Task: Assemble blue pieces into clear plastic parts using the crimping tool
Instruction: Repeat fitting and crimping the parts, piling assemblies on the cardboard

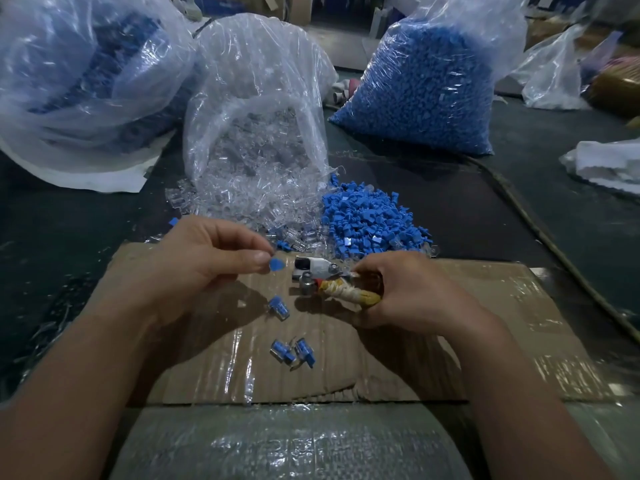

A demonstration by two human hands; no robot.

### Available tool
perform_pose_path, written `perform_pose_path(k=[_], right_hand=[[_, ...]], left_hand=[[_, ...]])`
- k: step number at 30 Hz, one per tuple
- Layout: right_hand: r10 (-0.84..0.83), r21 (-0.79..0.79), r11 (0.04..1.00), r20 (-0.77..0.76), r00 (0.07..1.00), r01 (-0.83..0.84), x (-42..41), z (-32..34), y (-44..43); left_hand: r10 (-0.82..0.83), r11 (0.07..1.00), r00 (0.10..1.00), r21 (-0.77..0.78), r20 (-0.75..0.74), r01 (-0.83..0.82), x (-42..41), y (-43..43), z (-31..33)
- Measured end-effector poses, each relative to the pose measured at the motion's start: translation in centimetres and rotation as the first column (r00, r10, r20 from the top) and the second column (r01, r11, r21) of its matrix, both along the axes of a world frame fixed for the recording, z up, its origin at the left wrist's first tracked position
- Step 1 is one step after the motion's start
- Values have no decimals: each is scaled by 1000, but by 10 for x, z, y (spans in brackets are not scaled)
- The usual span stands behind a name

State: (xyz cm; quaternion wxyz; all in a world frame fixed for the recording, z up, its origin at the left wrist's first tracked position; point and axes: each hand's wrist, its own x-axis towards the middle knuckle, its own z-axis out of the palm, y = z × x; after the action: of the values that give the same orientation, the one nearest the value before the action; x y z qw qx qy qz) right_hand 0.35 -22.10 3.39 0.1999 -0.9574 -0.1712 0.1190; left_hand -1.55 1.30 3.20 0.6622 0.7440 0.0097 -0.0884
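left hand [204,261] is pinching a blue piece [276,264] just beside the crimping tool [317,269], right hand [412,294] is gripping its wrapped handles, hands apart; thin fingertip hold is risking the piece slipping or seating skewed if the squeeze comes early.

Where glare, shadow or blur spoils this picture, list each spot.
Head view: dim; glare streaks on the taped cardboard and on the clear bag; the left hand, pinching a blue piece, and the right hand, gripping the crimping tool, throw soft shadows on the cardboard; wide-angle bending stretches the forearms at the edges; far background soft.
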Motion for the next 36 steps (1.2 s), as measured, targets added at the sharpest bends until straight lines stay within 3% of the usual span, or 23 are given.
perform_pose_path(k=[5,11,13,16,18,20,31,36], right_hand=[[-27,-60,998,24,999,28,1,0,1],[-24,-127,991,42,999,29,4,-5,3],[-14,-141,990,43,999,20,5,-7,3],[-3,-143,990,40,999,9,5,-10,3],[5,-150,989,40,999,1,5,-11,2],[10,-153,988,42,999,-3,5,-11,2],[11,-139,990,19,1000,-8,4,-9,0],[0,-112,994,35,999,4,5,-8,-1]], left_hand=[[-330,928,939,150,-92,341,-1,0,-4],[-500,828,862,244,-86,505,-5,-10,-8],[-421,878,907,241,-23,414,-3,-9,-7],[-36,972,989,236,144,1,1,-9,-13],[215,908,932,292,291,-300,4,-10,-18],[291,824,878,366,381,-432,6,-9,-20],[138,600,937,726,321,-337,17,-14,-35],[125,626,940,709,318,-323,14,-13,-32]])
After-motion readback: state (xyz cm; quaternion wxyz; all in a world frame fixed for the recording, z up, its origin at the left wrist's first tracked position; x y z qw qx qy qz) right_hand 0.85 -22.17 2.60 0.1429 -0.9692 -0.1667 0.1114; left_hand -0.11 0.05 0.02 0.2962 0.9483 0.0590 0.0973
